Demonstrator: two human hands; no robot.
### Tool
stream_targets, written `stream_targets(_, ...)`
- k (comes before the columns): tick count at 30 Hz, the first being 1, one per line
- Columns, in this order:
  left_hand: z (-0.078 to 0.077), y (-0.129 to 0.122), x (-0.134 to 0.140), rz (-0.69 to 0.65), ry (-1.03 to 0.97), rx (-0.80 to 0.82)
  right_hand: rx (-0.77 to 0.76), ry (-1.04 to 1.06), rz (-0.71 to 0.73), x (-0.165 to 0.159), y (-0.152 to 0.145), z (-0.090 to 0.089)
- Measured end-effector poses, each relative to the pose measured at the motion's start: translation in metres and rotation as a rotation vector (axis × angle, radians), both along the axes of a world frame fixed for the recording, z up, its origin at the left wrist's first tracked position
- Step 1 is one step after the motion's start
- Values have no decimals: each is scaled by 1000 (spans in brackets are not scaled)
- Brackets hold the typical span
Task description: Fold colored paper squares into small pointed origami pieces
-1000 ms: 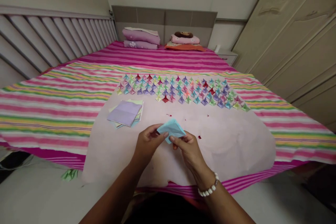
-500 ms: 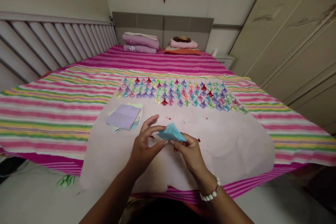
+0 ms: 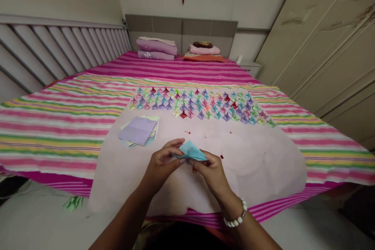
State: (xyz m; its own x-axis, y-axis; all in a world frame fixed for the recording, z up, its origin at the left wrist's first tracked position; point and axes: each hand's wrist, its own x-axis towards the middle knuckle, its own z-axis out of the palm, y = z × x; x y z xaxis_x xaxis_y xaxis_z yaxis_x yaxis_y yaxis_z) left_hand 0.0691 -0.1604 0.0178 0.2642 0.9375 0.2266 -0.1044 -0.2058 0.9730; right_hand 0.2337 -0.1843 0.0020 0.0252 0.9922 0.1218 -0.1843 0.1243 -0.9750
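Grip of both hands found pinching one blue folded paper [image 3: 191, 150]: its left end is held by thumb and finger of the left hand [image 3: 164, 159], with another finger extended close to the peak; its right end is held by the right hand [image 3: 211, 167], thumb laid along the near edge, other fingertips partly hidden. The paper is held to the right of the stack of paper squares [image 3: 138, 131] and nearer the wearer, over the pale sheet [image 3: 263, 158] and, so far as can be judged, clear of it. Contact is made by both hands, so neither can be called nearer to the paper. Its long axis is set crosswise, from hand to hand, with a slight dip at the right; its peaked corner is pointed away from the wearer, toward the rows of small folded pieces [image 3: 217, 115]. These rows are laid out beyond the stack and well off to its right. Red scraps [image 3: 222, 157] are scattered on the sheet, likewise right of the stack. Inner creases of the blue paper cannot be made out.
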Motion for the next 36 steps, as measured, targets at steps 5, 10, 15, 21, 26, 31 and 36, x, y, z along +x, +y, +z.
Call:
stream_targets(5,8,-4,0,-64,-2,-86,-27,73,20,0,-1,-4)
stream_targets(10,13,-7,-4,-63,131,30,-83,166,38,-1,0,-8)
stream_targets(15,15,-8,-3,-74,104,29,-146,235,72,-3,0,-2)
stream_targets(21,11,-5,7,181,60,-61,-123,351,216,-2,-1,8)
stream_targets(26,8,-7,10,173,65,-19,-127,240,97,-5,3,4)
stream_targets(31,10,-9,12,115,88,15,-146,187,-72,-9,8,1)
stream_targets(36,10,-7,10,129,48,-60,-126,197,-89,-3,9,0)
